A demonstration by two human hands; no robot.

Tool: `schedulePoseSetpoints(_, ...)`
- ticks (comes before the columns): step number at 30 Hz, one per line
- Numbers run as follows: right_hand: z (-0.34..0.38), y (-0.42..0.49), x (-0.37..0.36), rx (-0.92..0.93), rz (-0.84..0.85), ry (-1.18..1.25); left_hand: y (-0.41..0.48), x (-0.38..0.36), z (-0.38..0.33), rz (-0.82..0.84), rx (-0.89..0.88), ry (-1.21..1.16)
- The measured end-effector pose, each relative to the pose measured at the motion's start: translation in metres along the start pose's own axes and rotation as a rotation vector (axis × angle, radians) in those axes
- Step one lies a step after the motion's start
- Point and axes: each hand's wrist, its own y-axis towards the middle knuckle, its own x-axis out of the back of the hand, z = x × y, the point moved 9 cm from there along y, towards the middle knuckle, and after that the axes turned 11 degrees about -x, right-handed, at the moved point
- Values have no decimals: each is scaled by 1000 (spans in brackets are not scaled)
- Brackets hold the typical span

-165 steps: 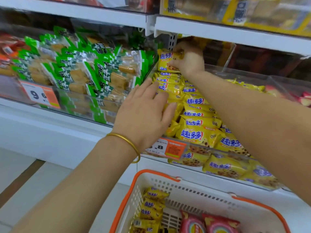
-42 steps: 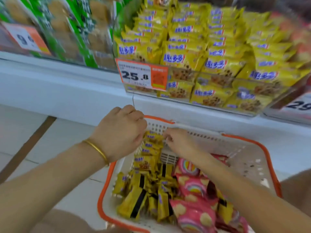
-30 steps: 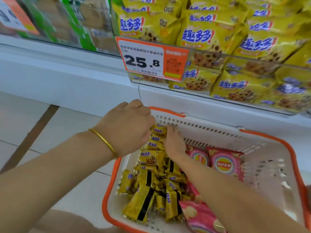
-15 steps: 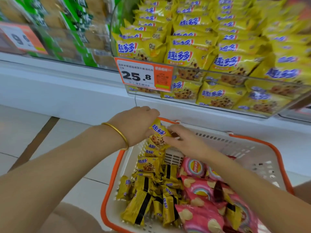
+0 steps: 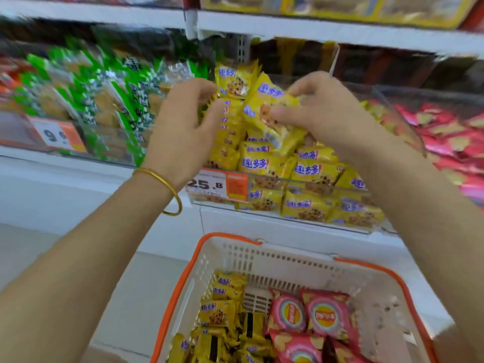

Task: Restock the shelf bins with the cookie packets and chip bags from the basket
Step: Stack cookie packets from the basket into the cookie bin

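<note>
At the far left, green snack packs are stacked in their own bin, with a price tag stuck on the front. Next, the left hand is held up, with a gold bangle on its wrist. Its fingers are curled, and an upright cookie packet seems to be pinched by its left edge. Just beside it, a tilted cookie packet is pinched in the curled fingers of the right hand. The long side of this packet is slanted down to the right.

Both packets are held right over the cookie bin, so the drop is straight down. Both hands are about as near to it. The bin is piled high, so the packets will likely have to be laid on top. Its clear front wall is below the hands, so nothing is seen in the way.

Farther right, pink shelf bags are heaped in the next bin. Down below, the basket is set under the shelf. Spare cookie packets are seen on its left and chip bags on its right.
</note>
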Motion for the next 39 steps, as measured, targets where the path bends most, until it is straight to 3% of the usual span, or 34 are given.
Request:
schedulePoseSetpoints(2, 9, 41, -10, 41, -45, -84, 1, -14, 14, 153, -89, 231)
schedulePoseSetpoints(5, 26, 91, -35, 107, -82, -217, -5, -35, 32, 304, -130, 384)
schedulePoseSetpoints(12, 43, 147, -71, 204, -246, -598, -10, -40, 32, 293, -145, 421)
schedulePoseSetpoints(21, 31, 139, -67, 253, -292, -666, -11, -40, 32, 284, -136, 423)
schedulePoseSetpoints(25, 26, 143, -62, 279, -273, -563, -11, -39, 31, 292, -115, 414)
schedulePoseSetpoints(34, 20, 141, -42, 231, -404, -397, -14, -40, 30, 317, -116, 393)
schedulePoseSetpoints(39, 25, 142, -66, 299, -341, -527, -14, -42, 31, 316, -131, 415)
